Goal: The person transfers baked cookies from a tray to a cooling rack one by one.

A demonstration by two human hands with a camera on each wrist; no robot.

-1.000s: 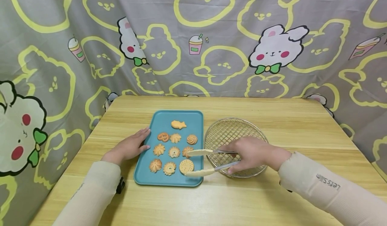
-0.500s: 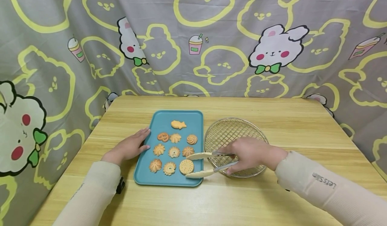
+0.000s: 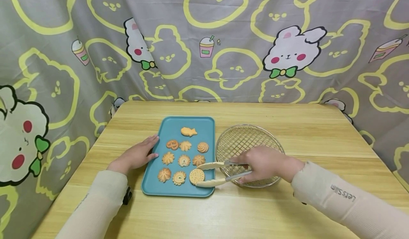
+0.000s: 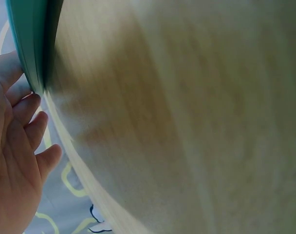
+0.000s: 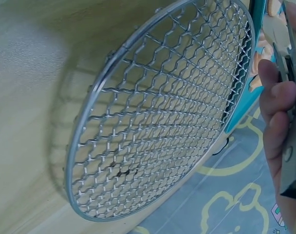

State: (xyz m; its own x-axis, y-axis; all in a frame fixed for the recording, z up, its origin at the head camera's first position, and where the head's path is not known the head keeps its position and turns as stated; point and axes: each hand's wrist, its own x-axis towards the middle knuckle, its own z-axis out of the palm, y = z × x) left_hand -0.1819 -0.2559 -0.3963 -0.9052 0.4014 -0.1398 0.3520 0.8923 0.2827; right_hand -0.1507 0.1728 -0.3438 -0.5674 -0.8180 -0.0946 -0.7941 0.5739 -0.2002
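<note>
A teal tray (image 3: 152, 190) carries several cookies. At its front right lies a round dotted cookie (image 3: 196, 177), with a ridged flower-shaped cookie (image 3: 198, 160) just behind it. My right hand (image 3: 263, 165) grips a pair of tongs (image 3: 220, 183) from above, over the wire rack. The tongs' pale tips reach over the tray's right rim, one at the far side of the round cookie and one at its near side. Whether both tips touch it is unclear. My left hand (image 3: 135, 155) rests against the tray's left edge; its relaxed fingers touch the tray's side (image 4: 32, 44) in the left wrist view.
A round wire mesh rack (image 3: 249, 136) lies on the wooden table (image 3: 306, 136), right beside the tray. A fish-shaped cookie (image 3: 188, 131) sits alone toward the tray's far end. Behind the table hangs a grey patterned curtain (image 3: 236, 100).
My right hand has shifted slightly, and the tongs' far tip has come nearer to the round cookie, narrowing the gap between the tips. The left hand and tray stay put.
</note>
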